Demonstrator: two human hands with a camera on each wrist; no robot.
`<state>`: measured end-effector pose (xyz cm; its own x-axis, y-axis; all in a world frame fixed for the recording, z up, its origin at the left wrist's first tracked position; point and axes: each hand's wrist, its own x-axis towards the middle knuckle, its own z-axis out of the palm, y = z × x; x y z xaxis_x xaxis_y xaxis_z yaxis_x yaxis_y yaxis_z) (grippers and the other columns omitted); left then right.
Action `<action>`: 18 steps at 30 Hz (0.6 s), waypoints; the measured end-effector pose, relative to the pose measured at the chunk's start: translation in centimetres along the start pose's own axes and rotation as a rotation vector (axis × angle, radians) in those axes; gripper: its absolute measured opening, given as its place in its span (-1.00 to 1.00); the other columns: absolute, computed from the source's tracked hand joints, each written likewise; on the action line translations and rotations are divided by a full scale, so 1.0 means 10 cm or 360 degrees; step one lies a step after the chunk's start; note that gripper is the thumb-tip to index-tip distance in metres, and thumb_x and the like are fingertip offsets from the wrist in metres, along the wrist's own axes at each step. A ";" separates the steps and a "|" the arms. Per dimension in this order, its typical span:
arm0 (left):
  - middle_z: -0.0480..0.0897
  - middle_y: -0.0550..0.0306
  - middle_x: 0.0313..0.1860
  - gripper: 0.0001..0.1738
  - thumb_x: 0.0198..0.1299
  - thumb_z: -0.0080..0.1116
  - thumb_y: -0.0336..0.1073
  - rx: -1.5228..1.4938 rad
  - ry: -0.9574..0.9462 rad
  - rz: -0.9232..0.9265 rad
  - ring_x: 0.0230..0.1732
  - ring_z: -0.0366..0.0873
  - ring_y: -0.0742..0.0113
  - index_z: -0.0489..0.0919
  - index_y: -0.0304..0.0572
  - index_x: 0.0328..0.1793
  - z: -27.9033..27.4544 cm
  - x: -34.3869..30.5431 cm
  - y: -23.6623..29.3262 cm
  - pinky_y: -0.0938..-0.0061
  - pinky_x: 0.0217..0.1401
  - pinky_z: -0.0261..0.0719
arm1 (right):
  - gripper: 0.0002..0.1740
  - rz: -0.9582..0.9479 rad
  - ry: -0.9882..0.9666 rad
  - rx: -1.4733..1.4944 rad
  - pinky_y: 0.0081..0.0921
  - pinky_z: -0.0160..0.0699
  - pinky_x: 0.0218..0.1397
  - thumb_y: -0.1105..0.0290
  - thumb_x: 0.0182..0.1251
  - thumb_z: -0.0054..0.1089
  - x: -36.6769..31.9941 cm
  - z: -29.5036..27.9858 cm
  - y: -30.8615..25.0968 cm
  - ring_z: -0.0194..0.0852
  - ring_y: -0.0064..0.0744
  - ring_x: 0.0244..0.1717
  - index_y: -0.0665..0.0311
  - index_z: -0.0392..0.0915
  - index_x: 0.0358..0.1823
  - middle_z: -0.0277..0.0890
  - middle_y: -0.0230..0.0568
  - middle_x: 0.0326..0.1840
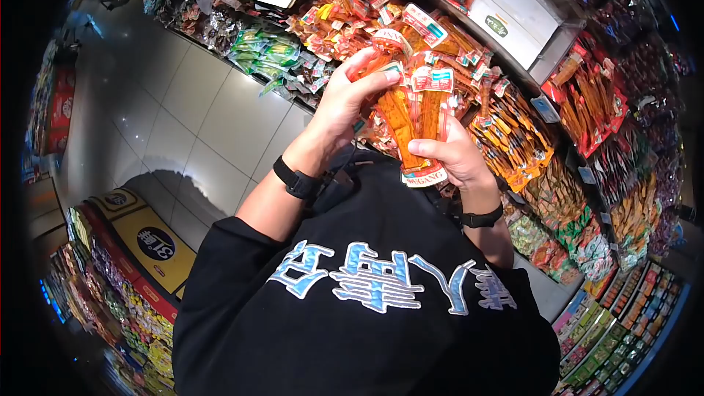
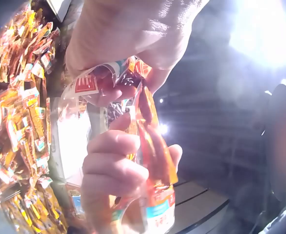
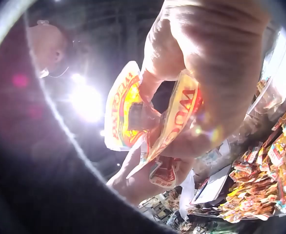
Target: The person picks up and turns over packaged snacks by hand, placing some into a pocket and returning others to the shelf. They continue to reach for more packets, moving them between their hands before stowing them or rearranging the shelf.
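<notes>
In the head view, my left hand [image 1: 345,99] and right hand [image 1: 462,155] hold snack packets in front of my chest. One clear packet [image 1: 397,123] of orange-brown strips slants down toward the right hand, its printed end showing "WUGANG". A similar packet [image 1: 431,114] lies beside it with a red, white and teal label. My left thumb presses on the upper end, while my right thumb lies across the lower part. Two printed packet ends [image 3: 118,112] stick out around the right hand in the right wrist view. Fingers of the right hand [image 2: 116,165] curl round packets in the left wrist view.
Heaps of similar packets [image 1: 330,22] fill the shelf bin ahead. Green packets [image 1: 264,51] lie to its left, yellow-orange ones [image 1: 513,139] to its right. A white box [image 1: 510,18] stands behind. Tiled floor [image 1: 220,95] stretches left, with a yellow-fronted display [image 1: 150,238] at lower left.
</notes>
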<state>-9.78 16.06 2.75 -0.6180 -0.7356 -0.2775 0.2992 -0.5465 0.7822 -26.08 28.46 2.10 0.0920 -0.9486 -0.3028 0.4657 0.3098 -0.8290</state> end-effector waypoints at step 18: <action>0.70 0.27 -0.33 -0.68 0.26 0.27 -0.31 0.0267 0.0093 -0.0062 -0.59 0.49 0.65 0.61 -0.18 0.13 -0.09 -0.07 0.00 0.72 -0.61 0.37 | -0.61 -0.0066 0.0094 -0.0441 -0.40 0.65 0.11 0.61 0.21 0.38 -0.09 0.09 0.01 0.69 -0.44 -0.06 0.42 0.55 0.08 0.68 -0.20 -0.01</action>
<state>-8.62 16.21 2.44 -0.5821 -0.7399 -0.3372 0.1477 -0.5040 0.8510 -25.31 29.29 2.75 0.0228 -0.9579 -0.2861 0.2088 0.2844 -0.9357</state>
